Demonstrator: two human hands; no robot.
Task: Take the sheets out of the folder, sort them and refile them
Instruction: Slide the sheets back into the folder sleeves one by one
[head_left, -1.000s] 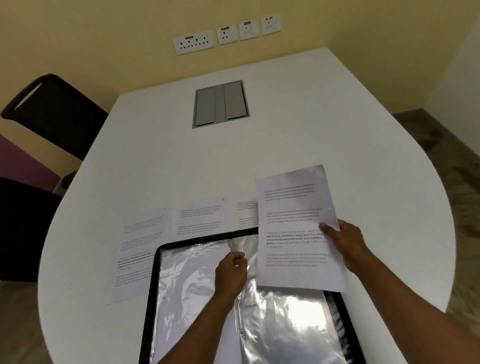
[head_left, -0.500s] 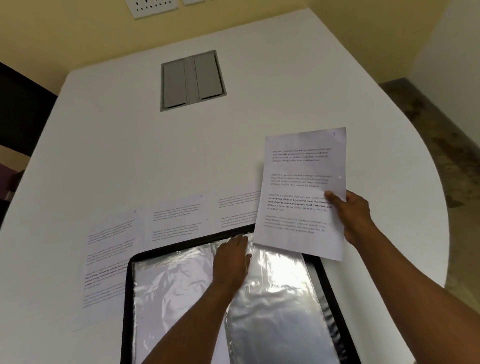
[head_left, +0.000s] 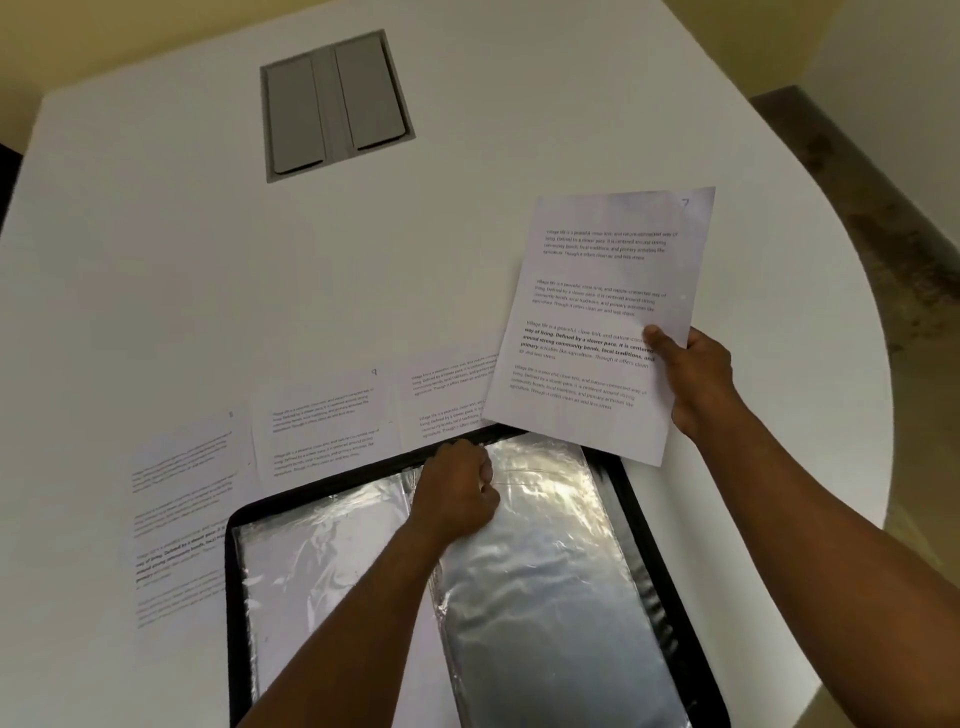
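A person's right hand pinches a printed sheet by its edge above the open folder, while the left hand curls on a glossy sleeve; so held, the limp page could sag, crease or slip.

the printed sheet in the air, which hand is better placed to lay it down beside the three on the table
Right. The right hand already pinches the printed sheet at its edge, above the table; the left hand grips a sleeve in the folder.
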